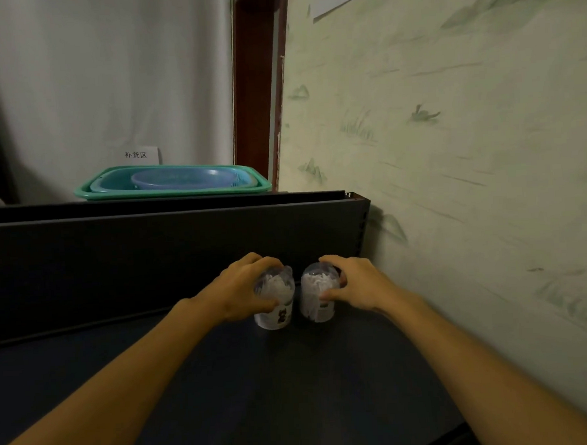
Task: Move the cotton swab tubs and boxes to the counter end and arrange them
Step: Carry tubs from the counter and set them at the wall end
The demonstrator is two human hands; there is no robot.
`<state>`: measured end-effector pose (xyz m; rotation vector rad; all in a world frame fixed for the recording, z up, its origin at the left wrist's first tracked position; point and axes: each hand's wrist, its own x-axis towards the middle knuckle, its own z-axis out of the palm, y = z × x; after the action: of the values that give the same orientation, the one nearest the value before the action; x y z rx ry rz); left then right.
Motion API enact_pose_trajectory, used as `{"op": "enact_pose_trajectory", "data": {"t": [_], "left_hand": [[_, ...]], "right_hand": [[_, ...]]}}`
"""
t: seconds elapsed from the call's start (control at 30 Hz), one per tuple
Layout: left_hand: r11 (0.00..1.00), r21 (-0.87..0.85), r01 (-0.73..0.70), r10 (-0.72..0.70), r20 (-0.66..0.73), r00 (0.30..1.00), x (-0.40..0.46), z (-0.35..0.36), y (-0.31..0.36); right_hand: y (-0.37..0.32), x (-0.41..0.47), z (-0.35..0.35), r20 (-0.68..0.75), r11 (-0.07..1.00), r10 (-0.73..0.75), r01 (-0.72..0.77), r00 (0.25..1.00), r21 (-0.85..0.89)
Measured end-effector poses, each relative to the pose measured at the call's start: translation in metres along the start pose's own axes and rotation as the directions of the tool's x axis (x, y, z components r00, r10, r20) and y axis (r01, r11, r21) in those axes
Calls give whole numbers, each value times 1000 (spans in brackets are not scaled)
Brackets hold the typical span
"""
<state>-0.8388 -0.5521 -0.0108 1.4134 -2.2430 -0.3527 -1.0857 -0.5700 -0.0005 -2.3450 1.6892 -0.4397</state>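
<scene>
Two clear round cotton swab tubs stand side by side on the dark counter (246, 388), close to its far back panel. My left hand (243, 291) wraps the left tub (277, 301) from its left side, fingers over the lid. My right hand (355, 283) grips the right tub (318, 297) from its right side, thumb on the front. The tubs are a small gap apart, both upright. White swabs show through their walls. No boxes are in view.
A dark upright panel (151, 257) closes the counter's far end. Behind it lies a green tray (168, 191) holding a blue basket (181, 179). A patterned wall (453, 180) runs along the counter's right side. A paper sign (137, 155) stands by the curtain.
</scene>
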Motion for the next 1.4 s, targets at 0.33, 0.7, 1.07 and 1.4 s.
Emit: {"op": "enact_pose_trajectory", "data": {"t": [0.33, 0.7, 1.07, 1.4], "left_hand": [[993, -59, 105, -108, -47, 993, 13, 12, 13], [970, -3, 243, -238, -217, 947, 10, 29, 33], [919, 177, 353, -265, -385, 884, -46, 6, 39], [738, 318, 595, -393, -514, 762, -185, -70, 29]], "right_hand": [[14, 27, -9, 30, 993, -115, 115, 993, -13], [25, 37, -14, 61, 980, -197, 196, 979, 27], [-12, 24, -41, -94, 915, -378, 356, 921, -192], [-176, -13, -17, -76, 708, -699, 673, 711, -213]]}}
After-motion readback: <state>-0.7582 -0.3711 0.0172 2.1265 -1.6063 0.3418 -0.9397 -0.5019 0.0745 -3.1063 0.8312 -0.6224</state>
